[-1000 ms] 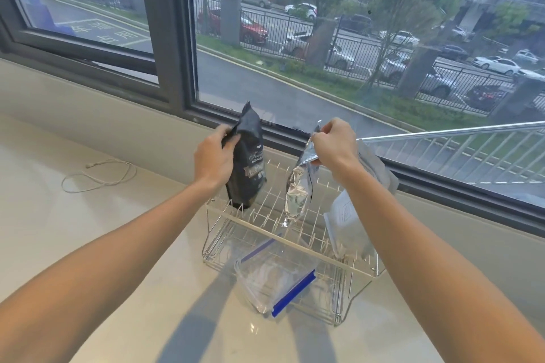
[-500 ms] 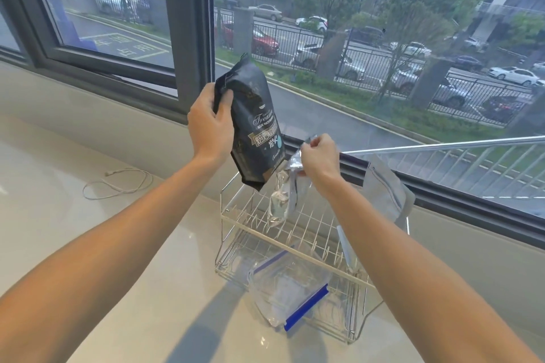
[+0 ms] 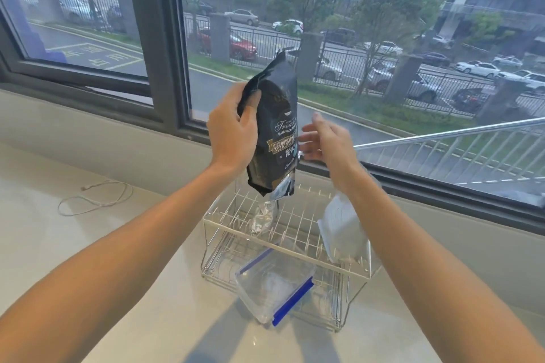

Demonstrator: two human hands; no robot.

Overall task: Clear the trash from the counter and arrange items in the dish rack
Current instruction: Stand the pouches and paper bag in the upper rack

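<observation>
My left hand (image 3: 231,130) grips a black coffee bag (image 3: 272,132) near its top and holds it upright above the wire dish rack (image 3: 224,231). Beside the bag's right edge hovers my right hand (image 3: 324,141), fingers spread and holding nothing. A crumpled silver foil pouch (image 3: 264,215) stands in the rack's upper tier below the bag. A white pouch (image 3: 342,233) leans at the rack's right end, partly hidden by my right forearm. A clear container with blue clips (image 3: 274,283) lies in the lower tier, jutting out at the front.
The rack stands on a pale counter (image 3: 88,259) under a wide window with a dark frame (image 3: 165,38). A thin white cord (image 3: 97,196) lies looped on the counter to the left.
My left hand lifted the black bag up out of the rack. My right hand let go of the silver pouch, which now stands in the upper tier, and rose beside the bag.
</observation>
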